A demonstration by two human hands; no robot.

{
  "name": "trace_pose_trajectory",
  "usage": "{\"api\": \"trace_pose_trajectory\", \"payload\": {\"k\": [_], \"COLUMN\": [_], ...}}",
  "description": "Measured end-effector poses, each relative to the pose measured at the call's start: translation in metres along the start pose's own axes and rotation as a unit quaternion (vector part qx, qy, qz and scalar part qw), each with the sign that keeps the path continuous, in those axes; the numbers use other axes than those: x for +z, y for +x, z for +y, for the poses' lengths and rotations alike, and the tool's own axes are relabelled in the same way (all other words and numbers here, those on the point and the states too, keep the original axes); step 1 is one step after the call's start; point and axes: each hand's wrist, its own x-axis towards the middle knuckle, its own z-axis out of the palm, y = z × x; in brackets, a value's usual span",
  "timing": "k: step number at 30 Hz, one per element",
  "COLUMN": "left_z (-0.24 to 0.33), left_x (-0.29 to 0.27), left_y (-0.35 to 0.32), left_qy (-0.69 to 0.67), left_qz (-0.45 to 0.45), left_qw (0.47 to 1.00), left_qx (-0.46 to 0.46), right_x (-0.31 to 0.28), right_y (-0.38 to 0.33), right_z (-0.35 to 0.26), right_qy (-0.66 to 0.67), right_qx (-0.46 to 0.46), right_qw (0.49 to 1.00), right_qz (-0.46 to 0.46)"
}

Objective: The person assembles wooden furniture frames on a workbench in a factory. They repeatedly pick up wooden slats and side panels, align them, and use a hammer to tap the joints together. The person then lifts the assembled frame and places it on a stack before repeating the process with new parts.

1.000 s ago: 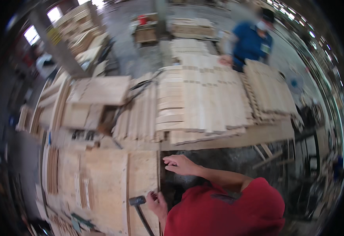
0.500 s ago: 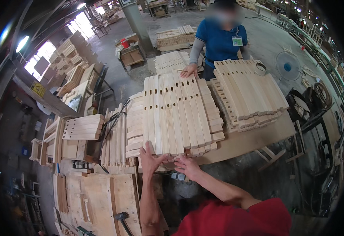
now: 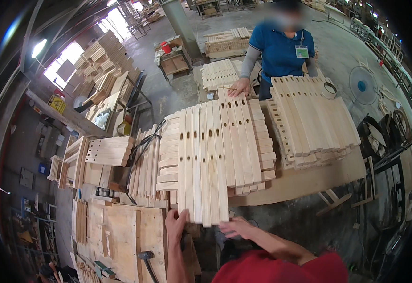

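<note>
Several pale wooden slats [image 3: 201, 184], each with oval slots, jut out toward me side by side from the top of the stack. My left hand [image 3: 175, 225] grips their near left corner. At the near right corner, my right hand [image 3: 236, 228] presses in with the fingers partly hidden, so the row is held between both hands. Beside it, more slotted slats [image 3: 242, 155] lie flat on the pile, over crosswise slats [image 3: 169, 160] that show at the sides. A co-worker's hand [image 3: 240, 87] rests on the far end of the stack, near a thin pencil-like stick.
A second slat stack [image 3: 314, 118] with a tape roll [image 3: 329, 89] on it stands to the right on the wooden table [image 3: 305, 181]. A black-headed mallet [image 3: 145, 255] lies on a plywood bench [image 3: 121, 231] at lower left. A fan [image 3: 362, 85] stands at far right.
Part of the top layer has slid toward me, out from the rest, with my hands at its near corners. The view has shifted slightly. The co-worker's hand stays on the stack's far end.
</note>
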Motion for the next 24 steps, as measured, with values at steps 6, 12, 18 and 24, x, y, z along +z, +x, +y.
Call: {"api": "trace_pose_trajectory", "payload": {"k": [6,12,18,24], "left_z": [-0.008,-0.032,-0.071,-0.13], "left_x": [0.006,0.005,-0.016,-0.046], "left_y": [0.04,0.003,-0.119,-0.228], "left_qy": [-0.38,-0.455,-0.488,-0.587], "left_qz": [-0.333,-0.301,-0.239,-0.07], "left_qw": [0.848,0.827,0.826,0.805], "left_qx": [-0.161,-0.138,-0.15,-0.05], "right_x": [0.004,0.021,0.036,0.103], "right_y": [0.024,0.01,-0.043,-0.048], "right_z": [-0.037,-0.031,0.036,0.065], "right_qy": [0.084,0.008,0.008,-0.155], "right_qx": [-0.13,-0.113,-0.07,-0.043], "right_qw": [0.988,0.993,0.996,0.969], "right_qz": [-0.025,-0.03,-0.061,-0.187]}}
